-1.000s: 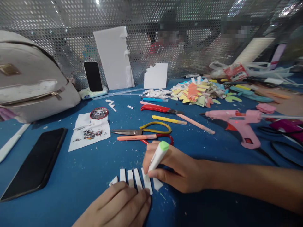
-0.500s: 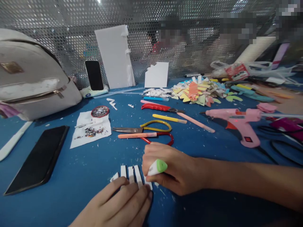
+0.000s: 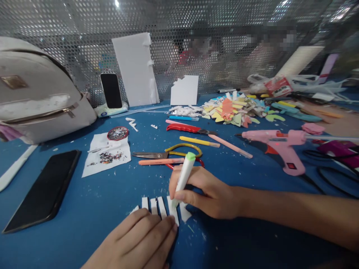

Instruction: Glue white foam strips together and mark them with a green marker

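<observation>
My right hand is closed around a white marker with a green end. The marker leans upright, its lower tip at a white foam-board strip. My left hand lies flat, fingers stretched out over the lower ends of several white strips laid side by side on the blue table. Its fingertips touch the strip under the marker. Just right of that strip is a white scrap, close to my right thumb.
Scissors and an orange highlighter lie beyond my hands. A red-handled cutter, a yellow highlighter and a pink glue gun are farther off. A phone and a backpack occupy the left; colored scraps are heaped behind.
The marker has swung from pointing its green end toward me to a more upright tilt. My right hand has turned and lifted slightly, uncovering the white scrap. My left hand stays nearly in place.
</observation>
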{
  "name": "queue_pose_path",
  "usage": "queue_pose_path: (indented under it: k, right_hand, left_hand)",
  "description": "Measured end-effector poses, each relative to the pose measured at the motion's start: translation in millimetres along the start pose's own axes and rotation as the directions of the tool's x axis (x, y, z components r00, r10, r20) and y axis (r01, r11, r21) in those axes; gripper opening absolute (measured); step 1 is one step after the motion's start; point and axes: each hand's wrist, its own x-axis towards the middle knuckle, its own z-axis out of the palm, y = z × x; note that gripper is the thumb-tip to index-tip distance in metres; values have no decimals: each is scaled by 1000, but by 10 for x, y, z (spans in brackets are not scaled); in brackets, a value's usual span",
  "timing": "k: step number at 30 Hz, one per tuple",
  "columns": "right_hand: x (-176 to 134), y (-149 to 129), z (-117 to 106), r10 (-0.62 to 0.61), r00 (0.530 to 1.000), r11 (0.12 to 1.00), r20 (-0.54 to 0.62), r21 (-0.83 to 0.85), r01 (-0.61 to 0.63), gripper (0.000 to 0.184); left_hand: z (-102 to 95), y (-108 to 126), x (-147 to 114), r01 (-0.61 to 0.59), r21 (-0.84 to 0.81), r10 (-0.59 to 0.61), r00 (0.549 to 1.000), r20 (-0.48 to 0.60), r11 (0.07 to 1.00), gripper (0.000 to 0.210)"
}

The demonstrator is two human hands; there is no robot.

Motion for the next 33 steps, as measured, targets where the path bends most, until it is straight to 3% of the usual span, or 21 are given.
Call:
queue_pose_path:
  k: [4, 13, 19, 26, 33]
  right_hand:
    - [-17, -2, 0, -3, 999, 1000, -48, -4, 3, 22]
    - [-20, 41, 7, -137, 990, 985, 16, -106, 138, 18]
    - [-41, 21, 26, -136, 990, 978, 36, -154, 140, 24]
    - [-59, 41, 18, -72, 990, 957, 124, -272, 104, 40]
    - [-11, 5, 18, -48, 976, 944, 212, -310, 114, 30]
  left_hand:
    - [14, 2, 17, 2, -14, -2, 1000, -24, 1000, 31]
    - [5, -10, 27, 16, -3, -16, 1000, -27, 1000, 31]
    - [33, -21, 28, -20, 51, 23, 998, -63, 998, 31]
    - [59, 1, 6, 23, 69, -18, 996, -82, 997, 27]
    - [46, 1, -5, 20, 71, -16, 999, -45, 997, 26]
